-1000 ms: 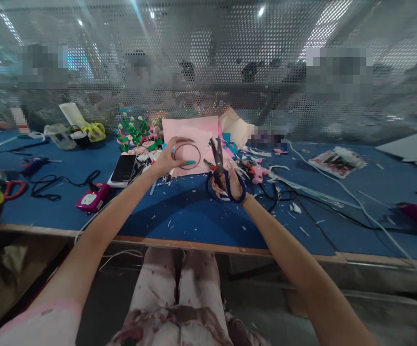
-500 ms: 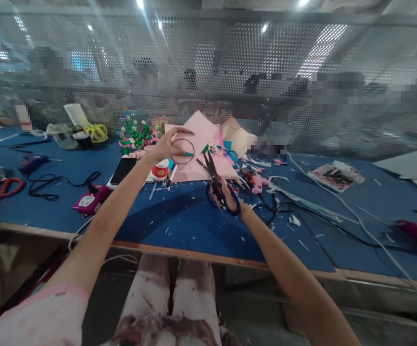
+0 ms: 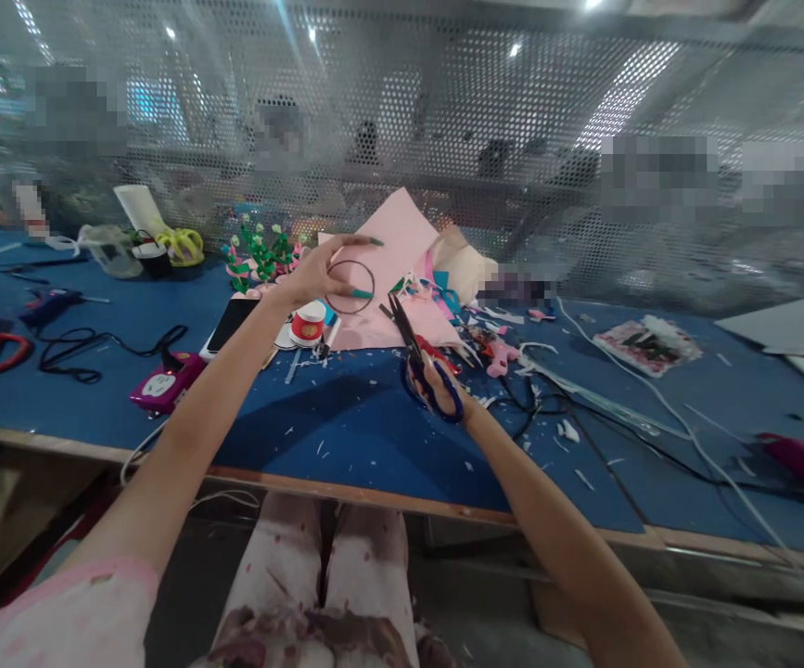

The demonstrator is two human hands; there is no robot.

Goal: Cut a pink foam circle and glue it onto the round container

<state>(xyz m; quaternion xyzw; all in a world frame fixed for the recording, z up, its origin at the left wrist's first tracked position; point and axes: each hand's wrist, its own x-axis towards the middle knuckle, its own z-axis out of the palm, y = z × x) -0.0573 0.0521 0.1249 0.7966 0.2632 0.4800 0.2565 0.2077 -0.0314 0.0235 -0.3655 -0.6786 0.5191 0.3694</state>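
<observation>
My left hand (image 3: 314, 274) is at a pale pink sheet (image 3: 402, 227), its thumb and a finger with green nails lying over the near face. Its other fingers are hidden. A thin dark ring (image 3: 350, 287) lies around the thumb, against the sheet. My right hand (image 3: 440, 385) grips scissors (image 3: 408, 334) by their dark blue handles. Their dark blades point up and away, toward the lower part of the pink sheet, and stand slightly apart. Close to my left wrist is a white jar with a red label (image 3: 308, 325).
Behind my left hand stand green-stemmed craft flowers (image 3: 262, 250). A phone (image 3: 235, 325) and a purple power socket (image 3: 169, 382) lie left. Paper scraps and black cables (image 3: 547, 399) spread at right. A perforated metal screen (image 3: 402, 121) borders the back.
The pink sheet has tilted, its top corner moving up and to the right. Both hands keep nearly the same places, and the view has shifted slightly.
</observation>
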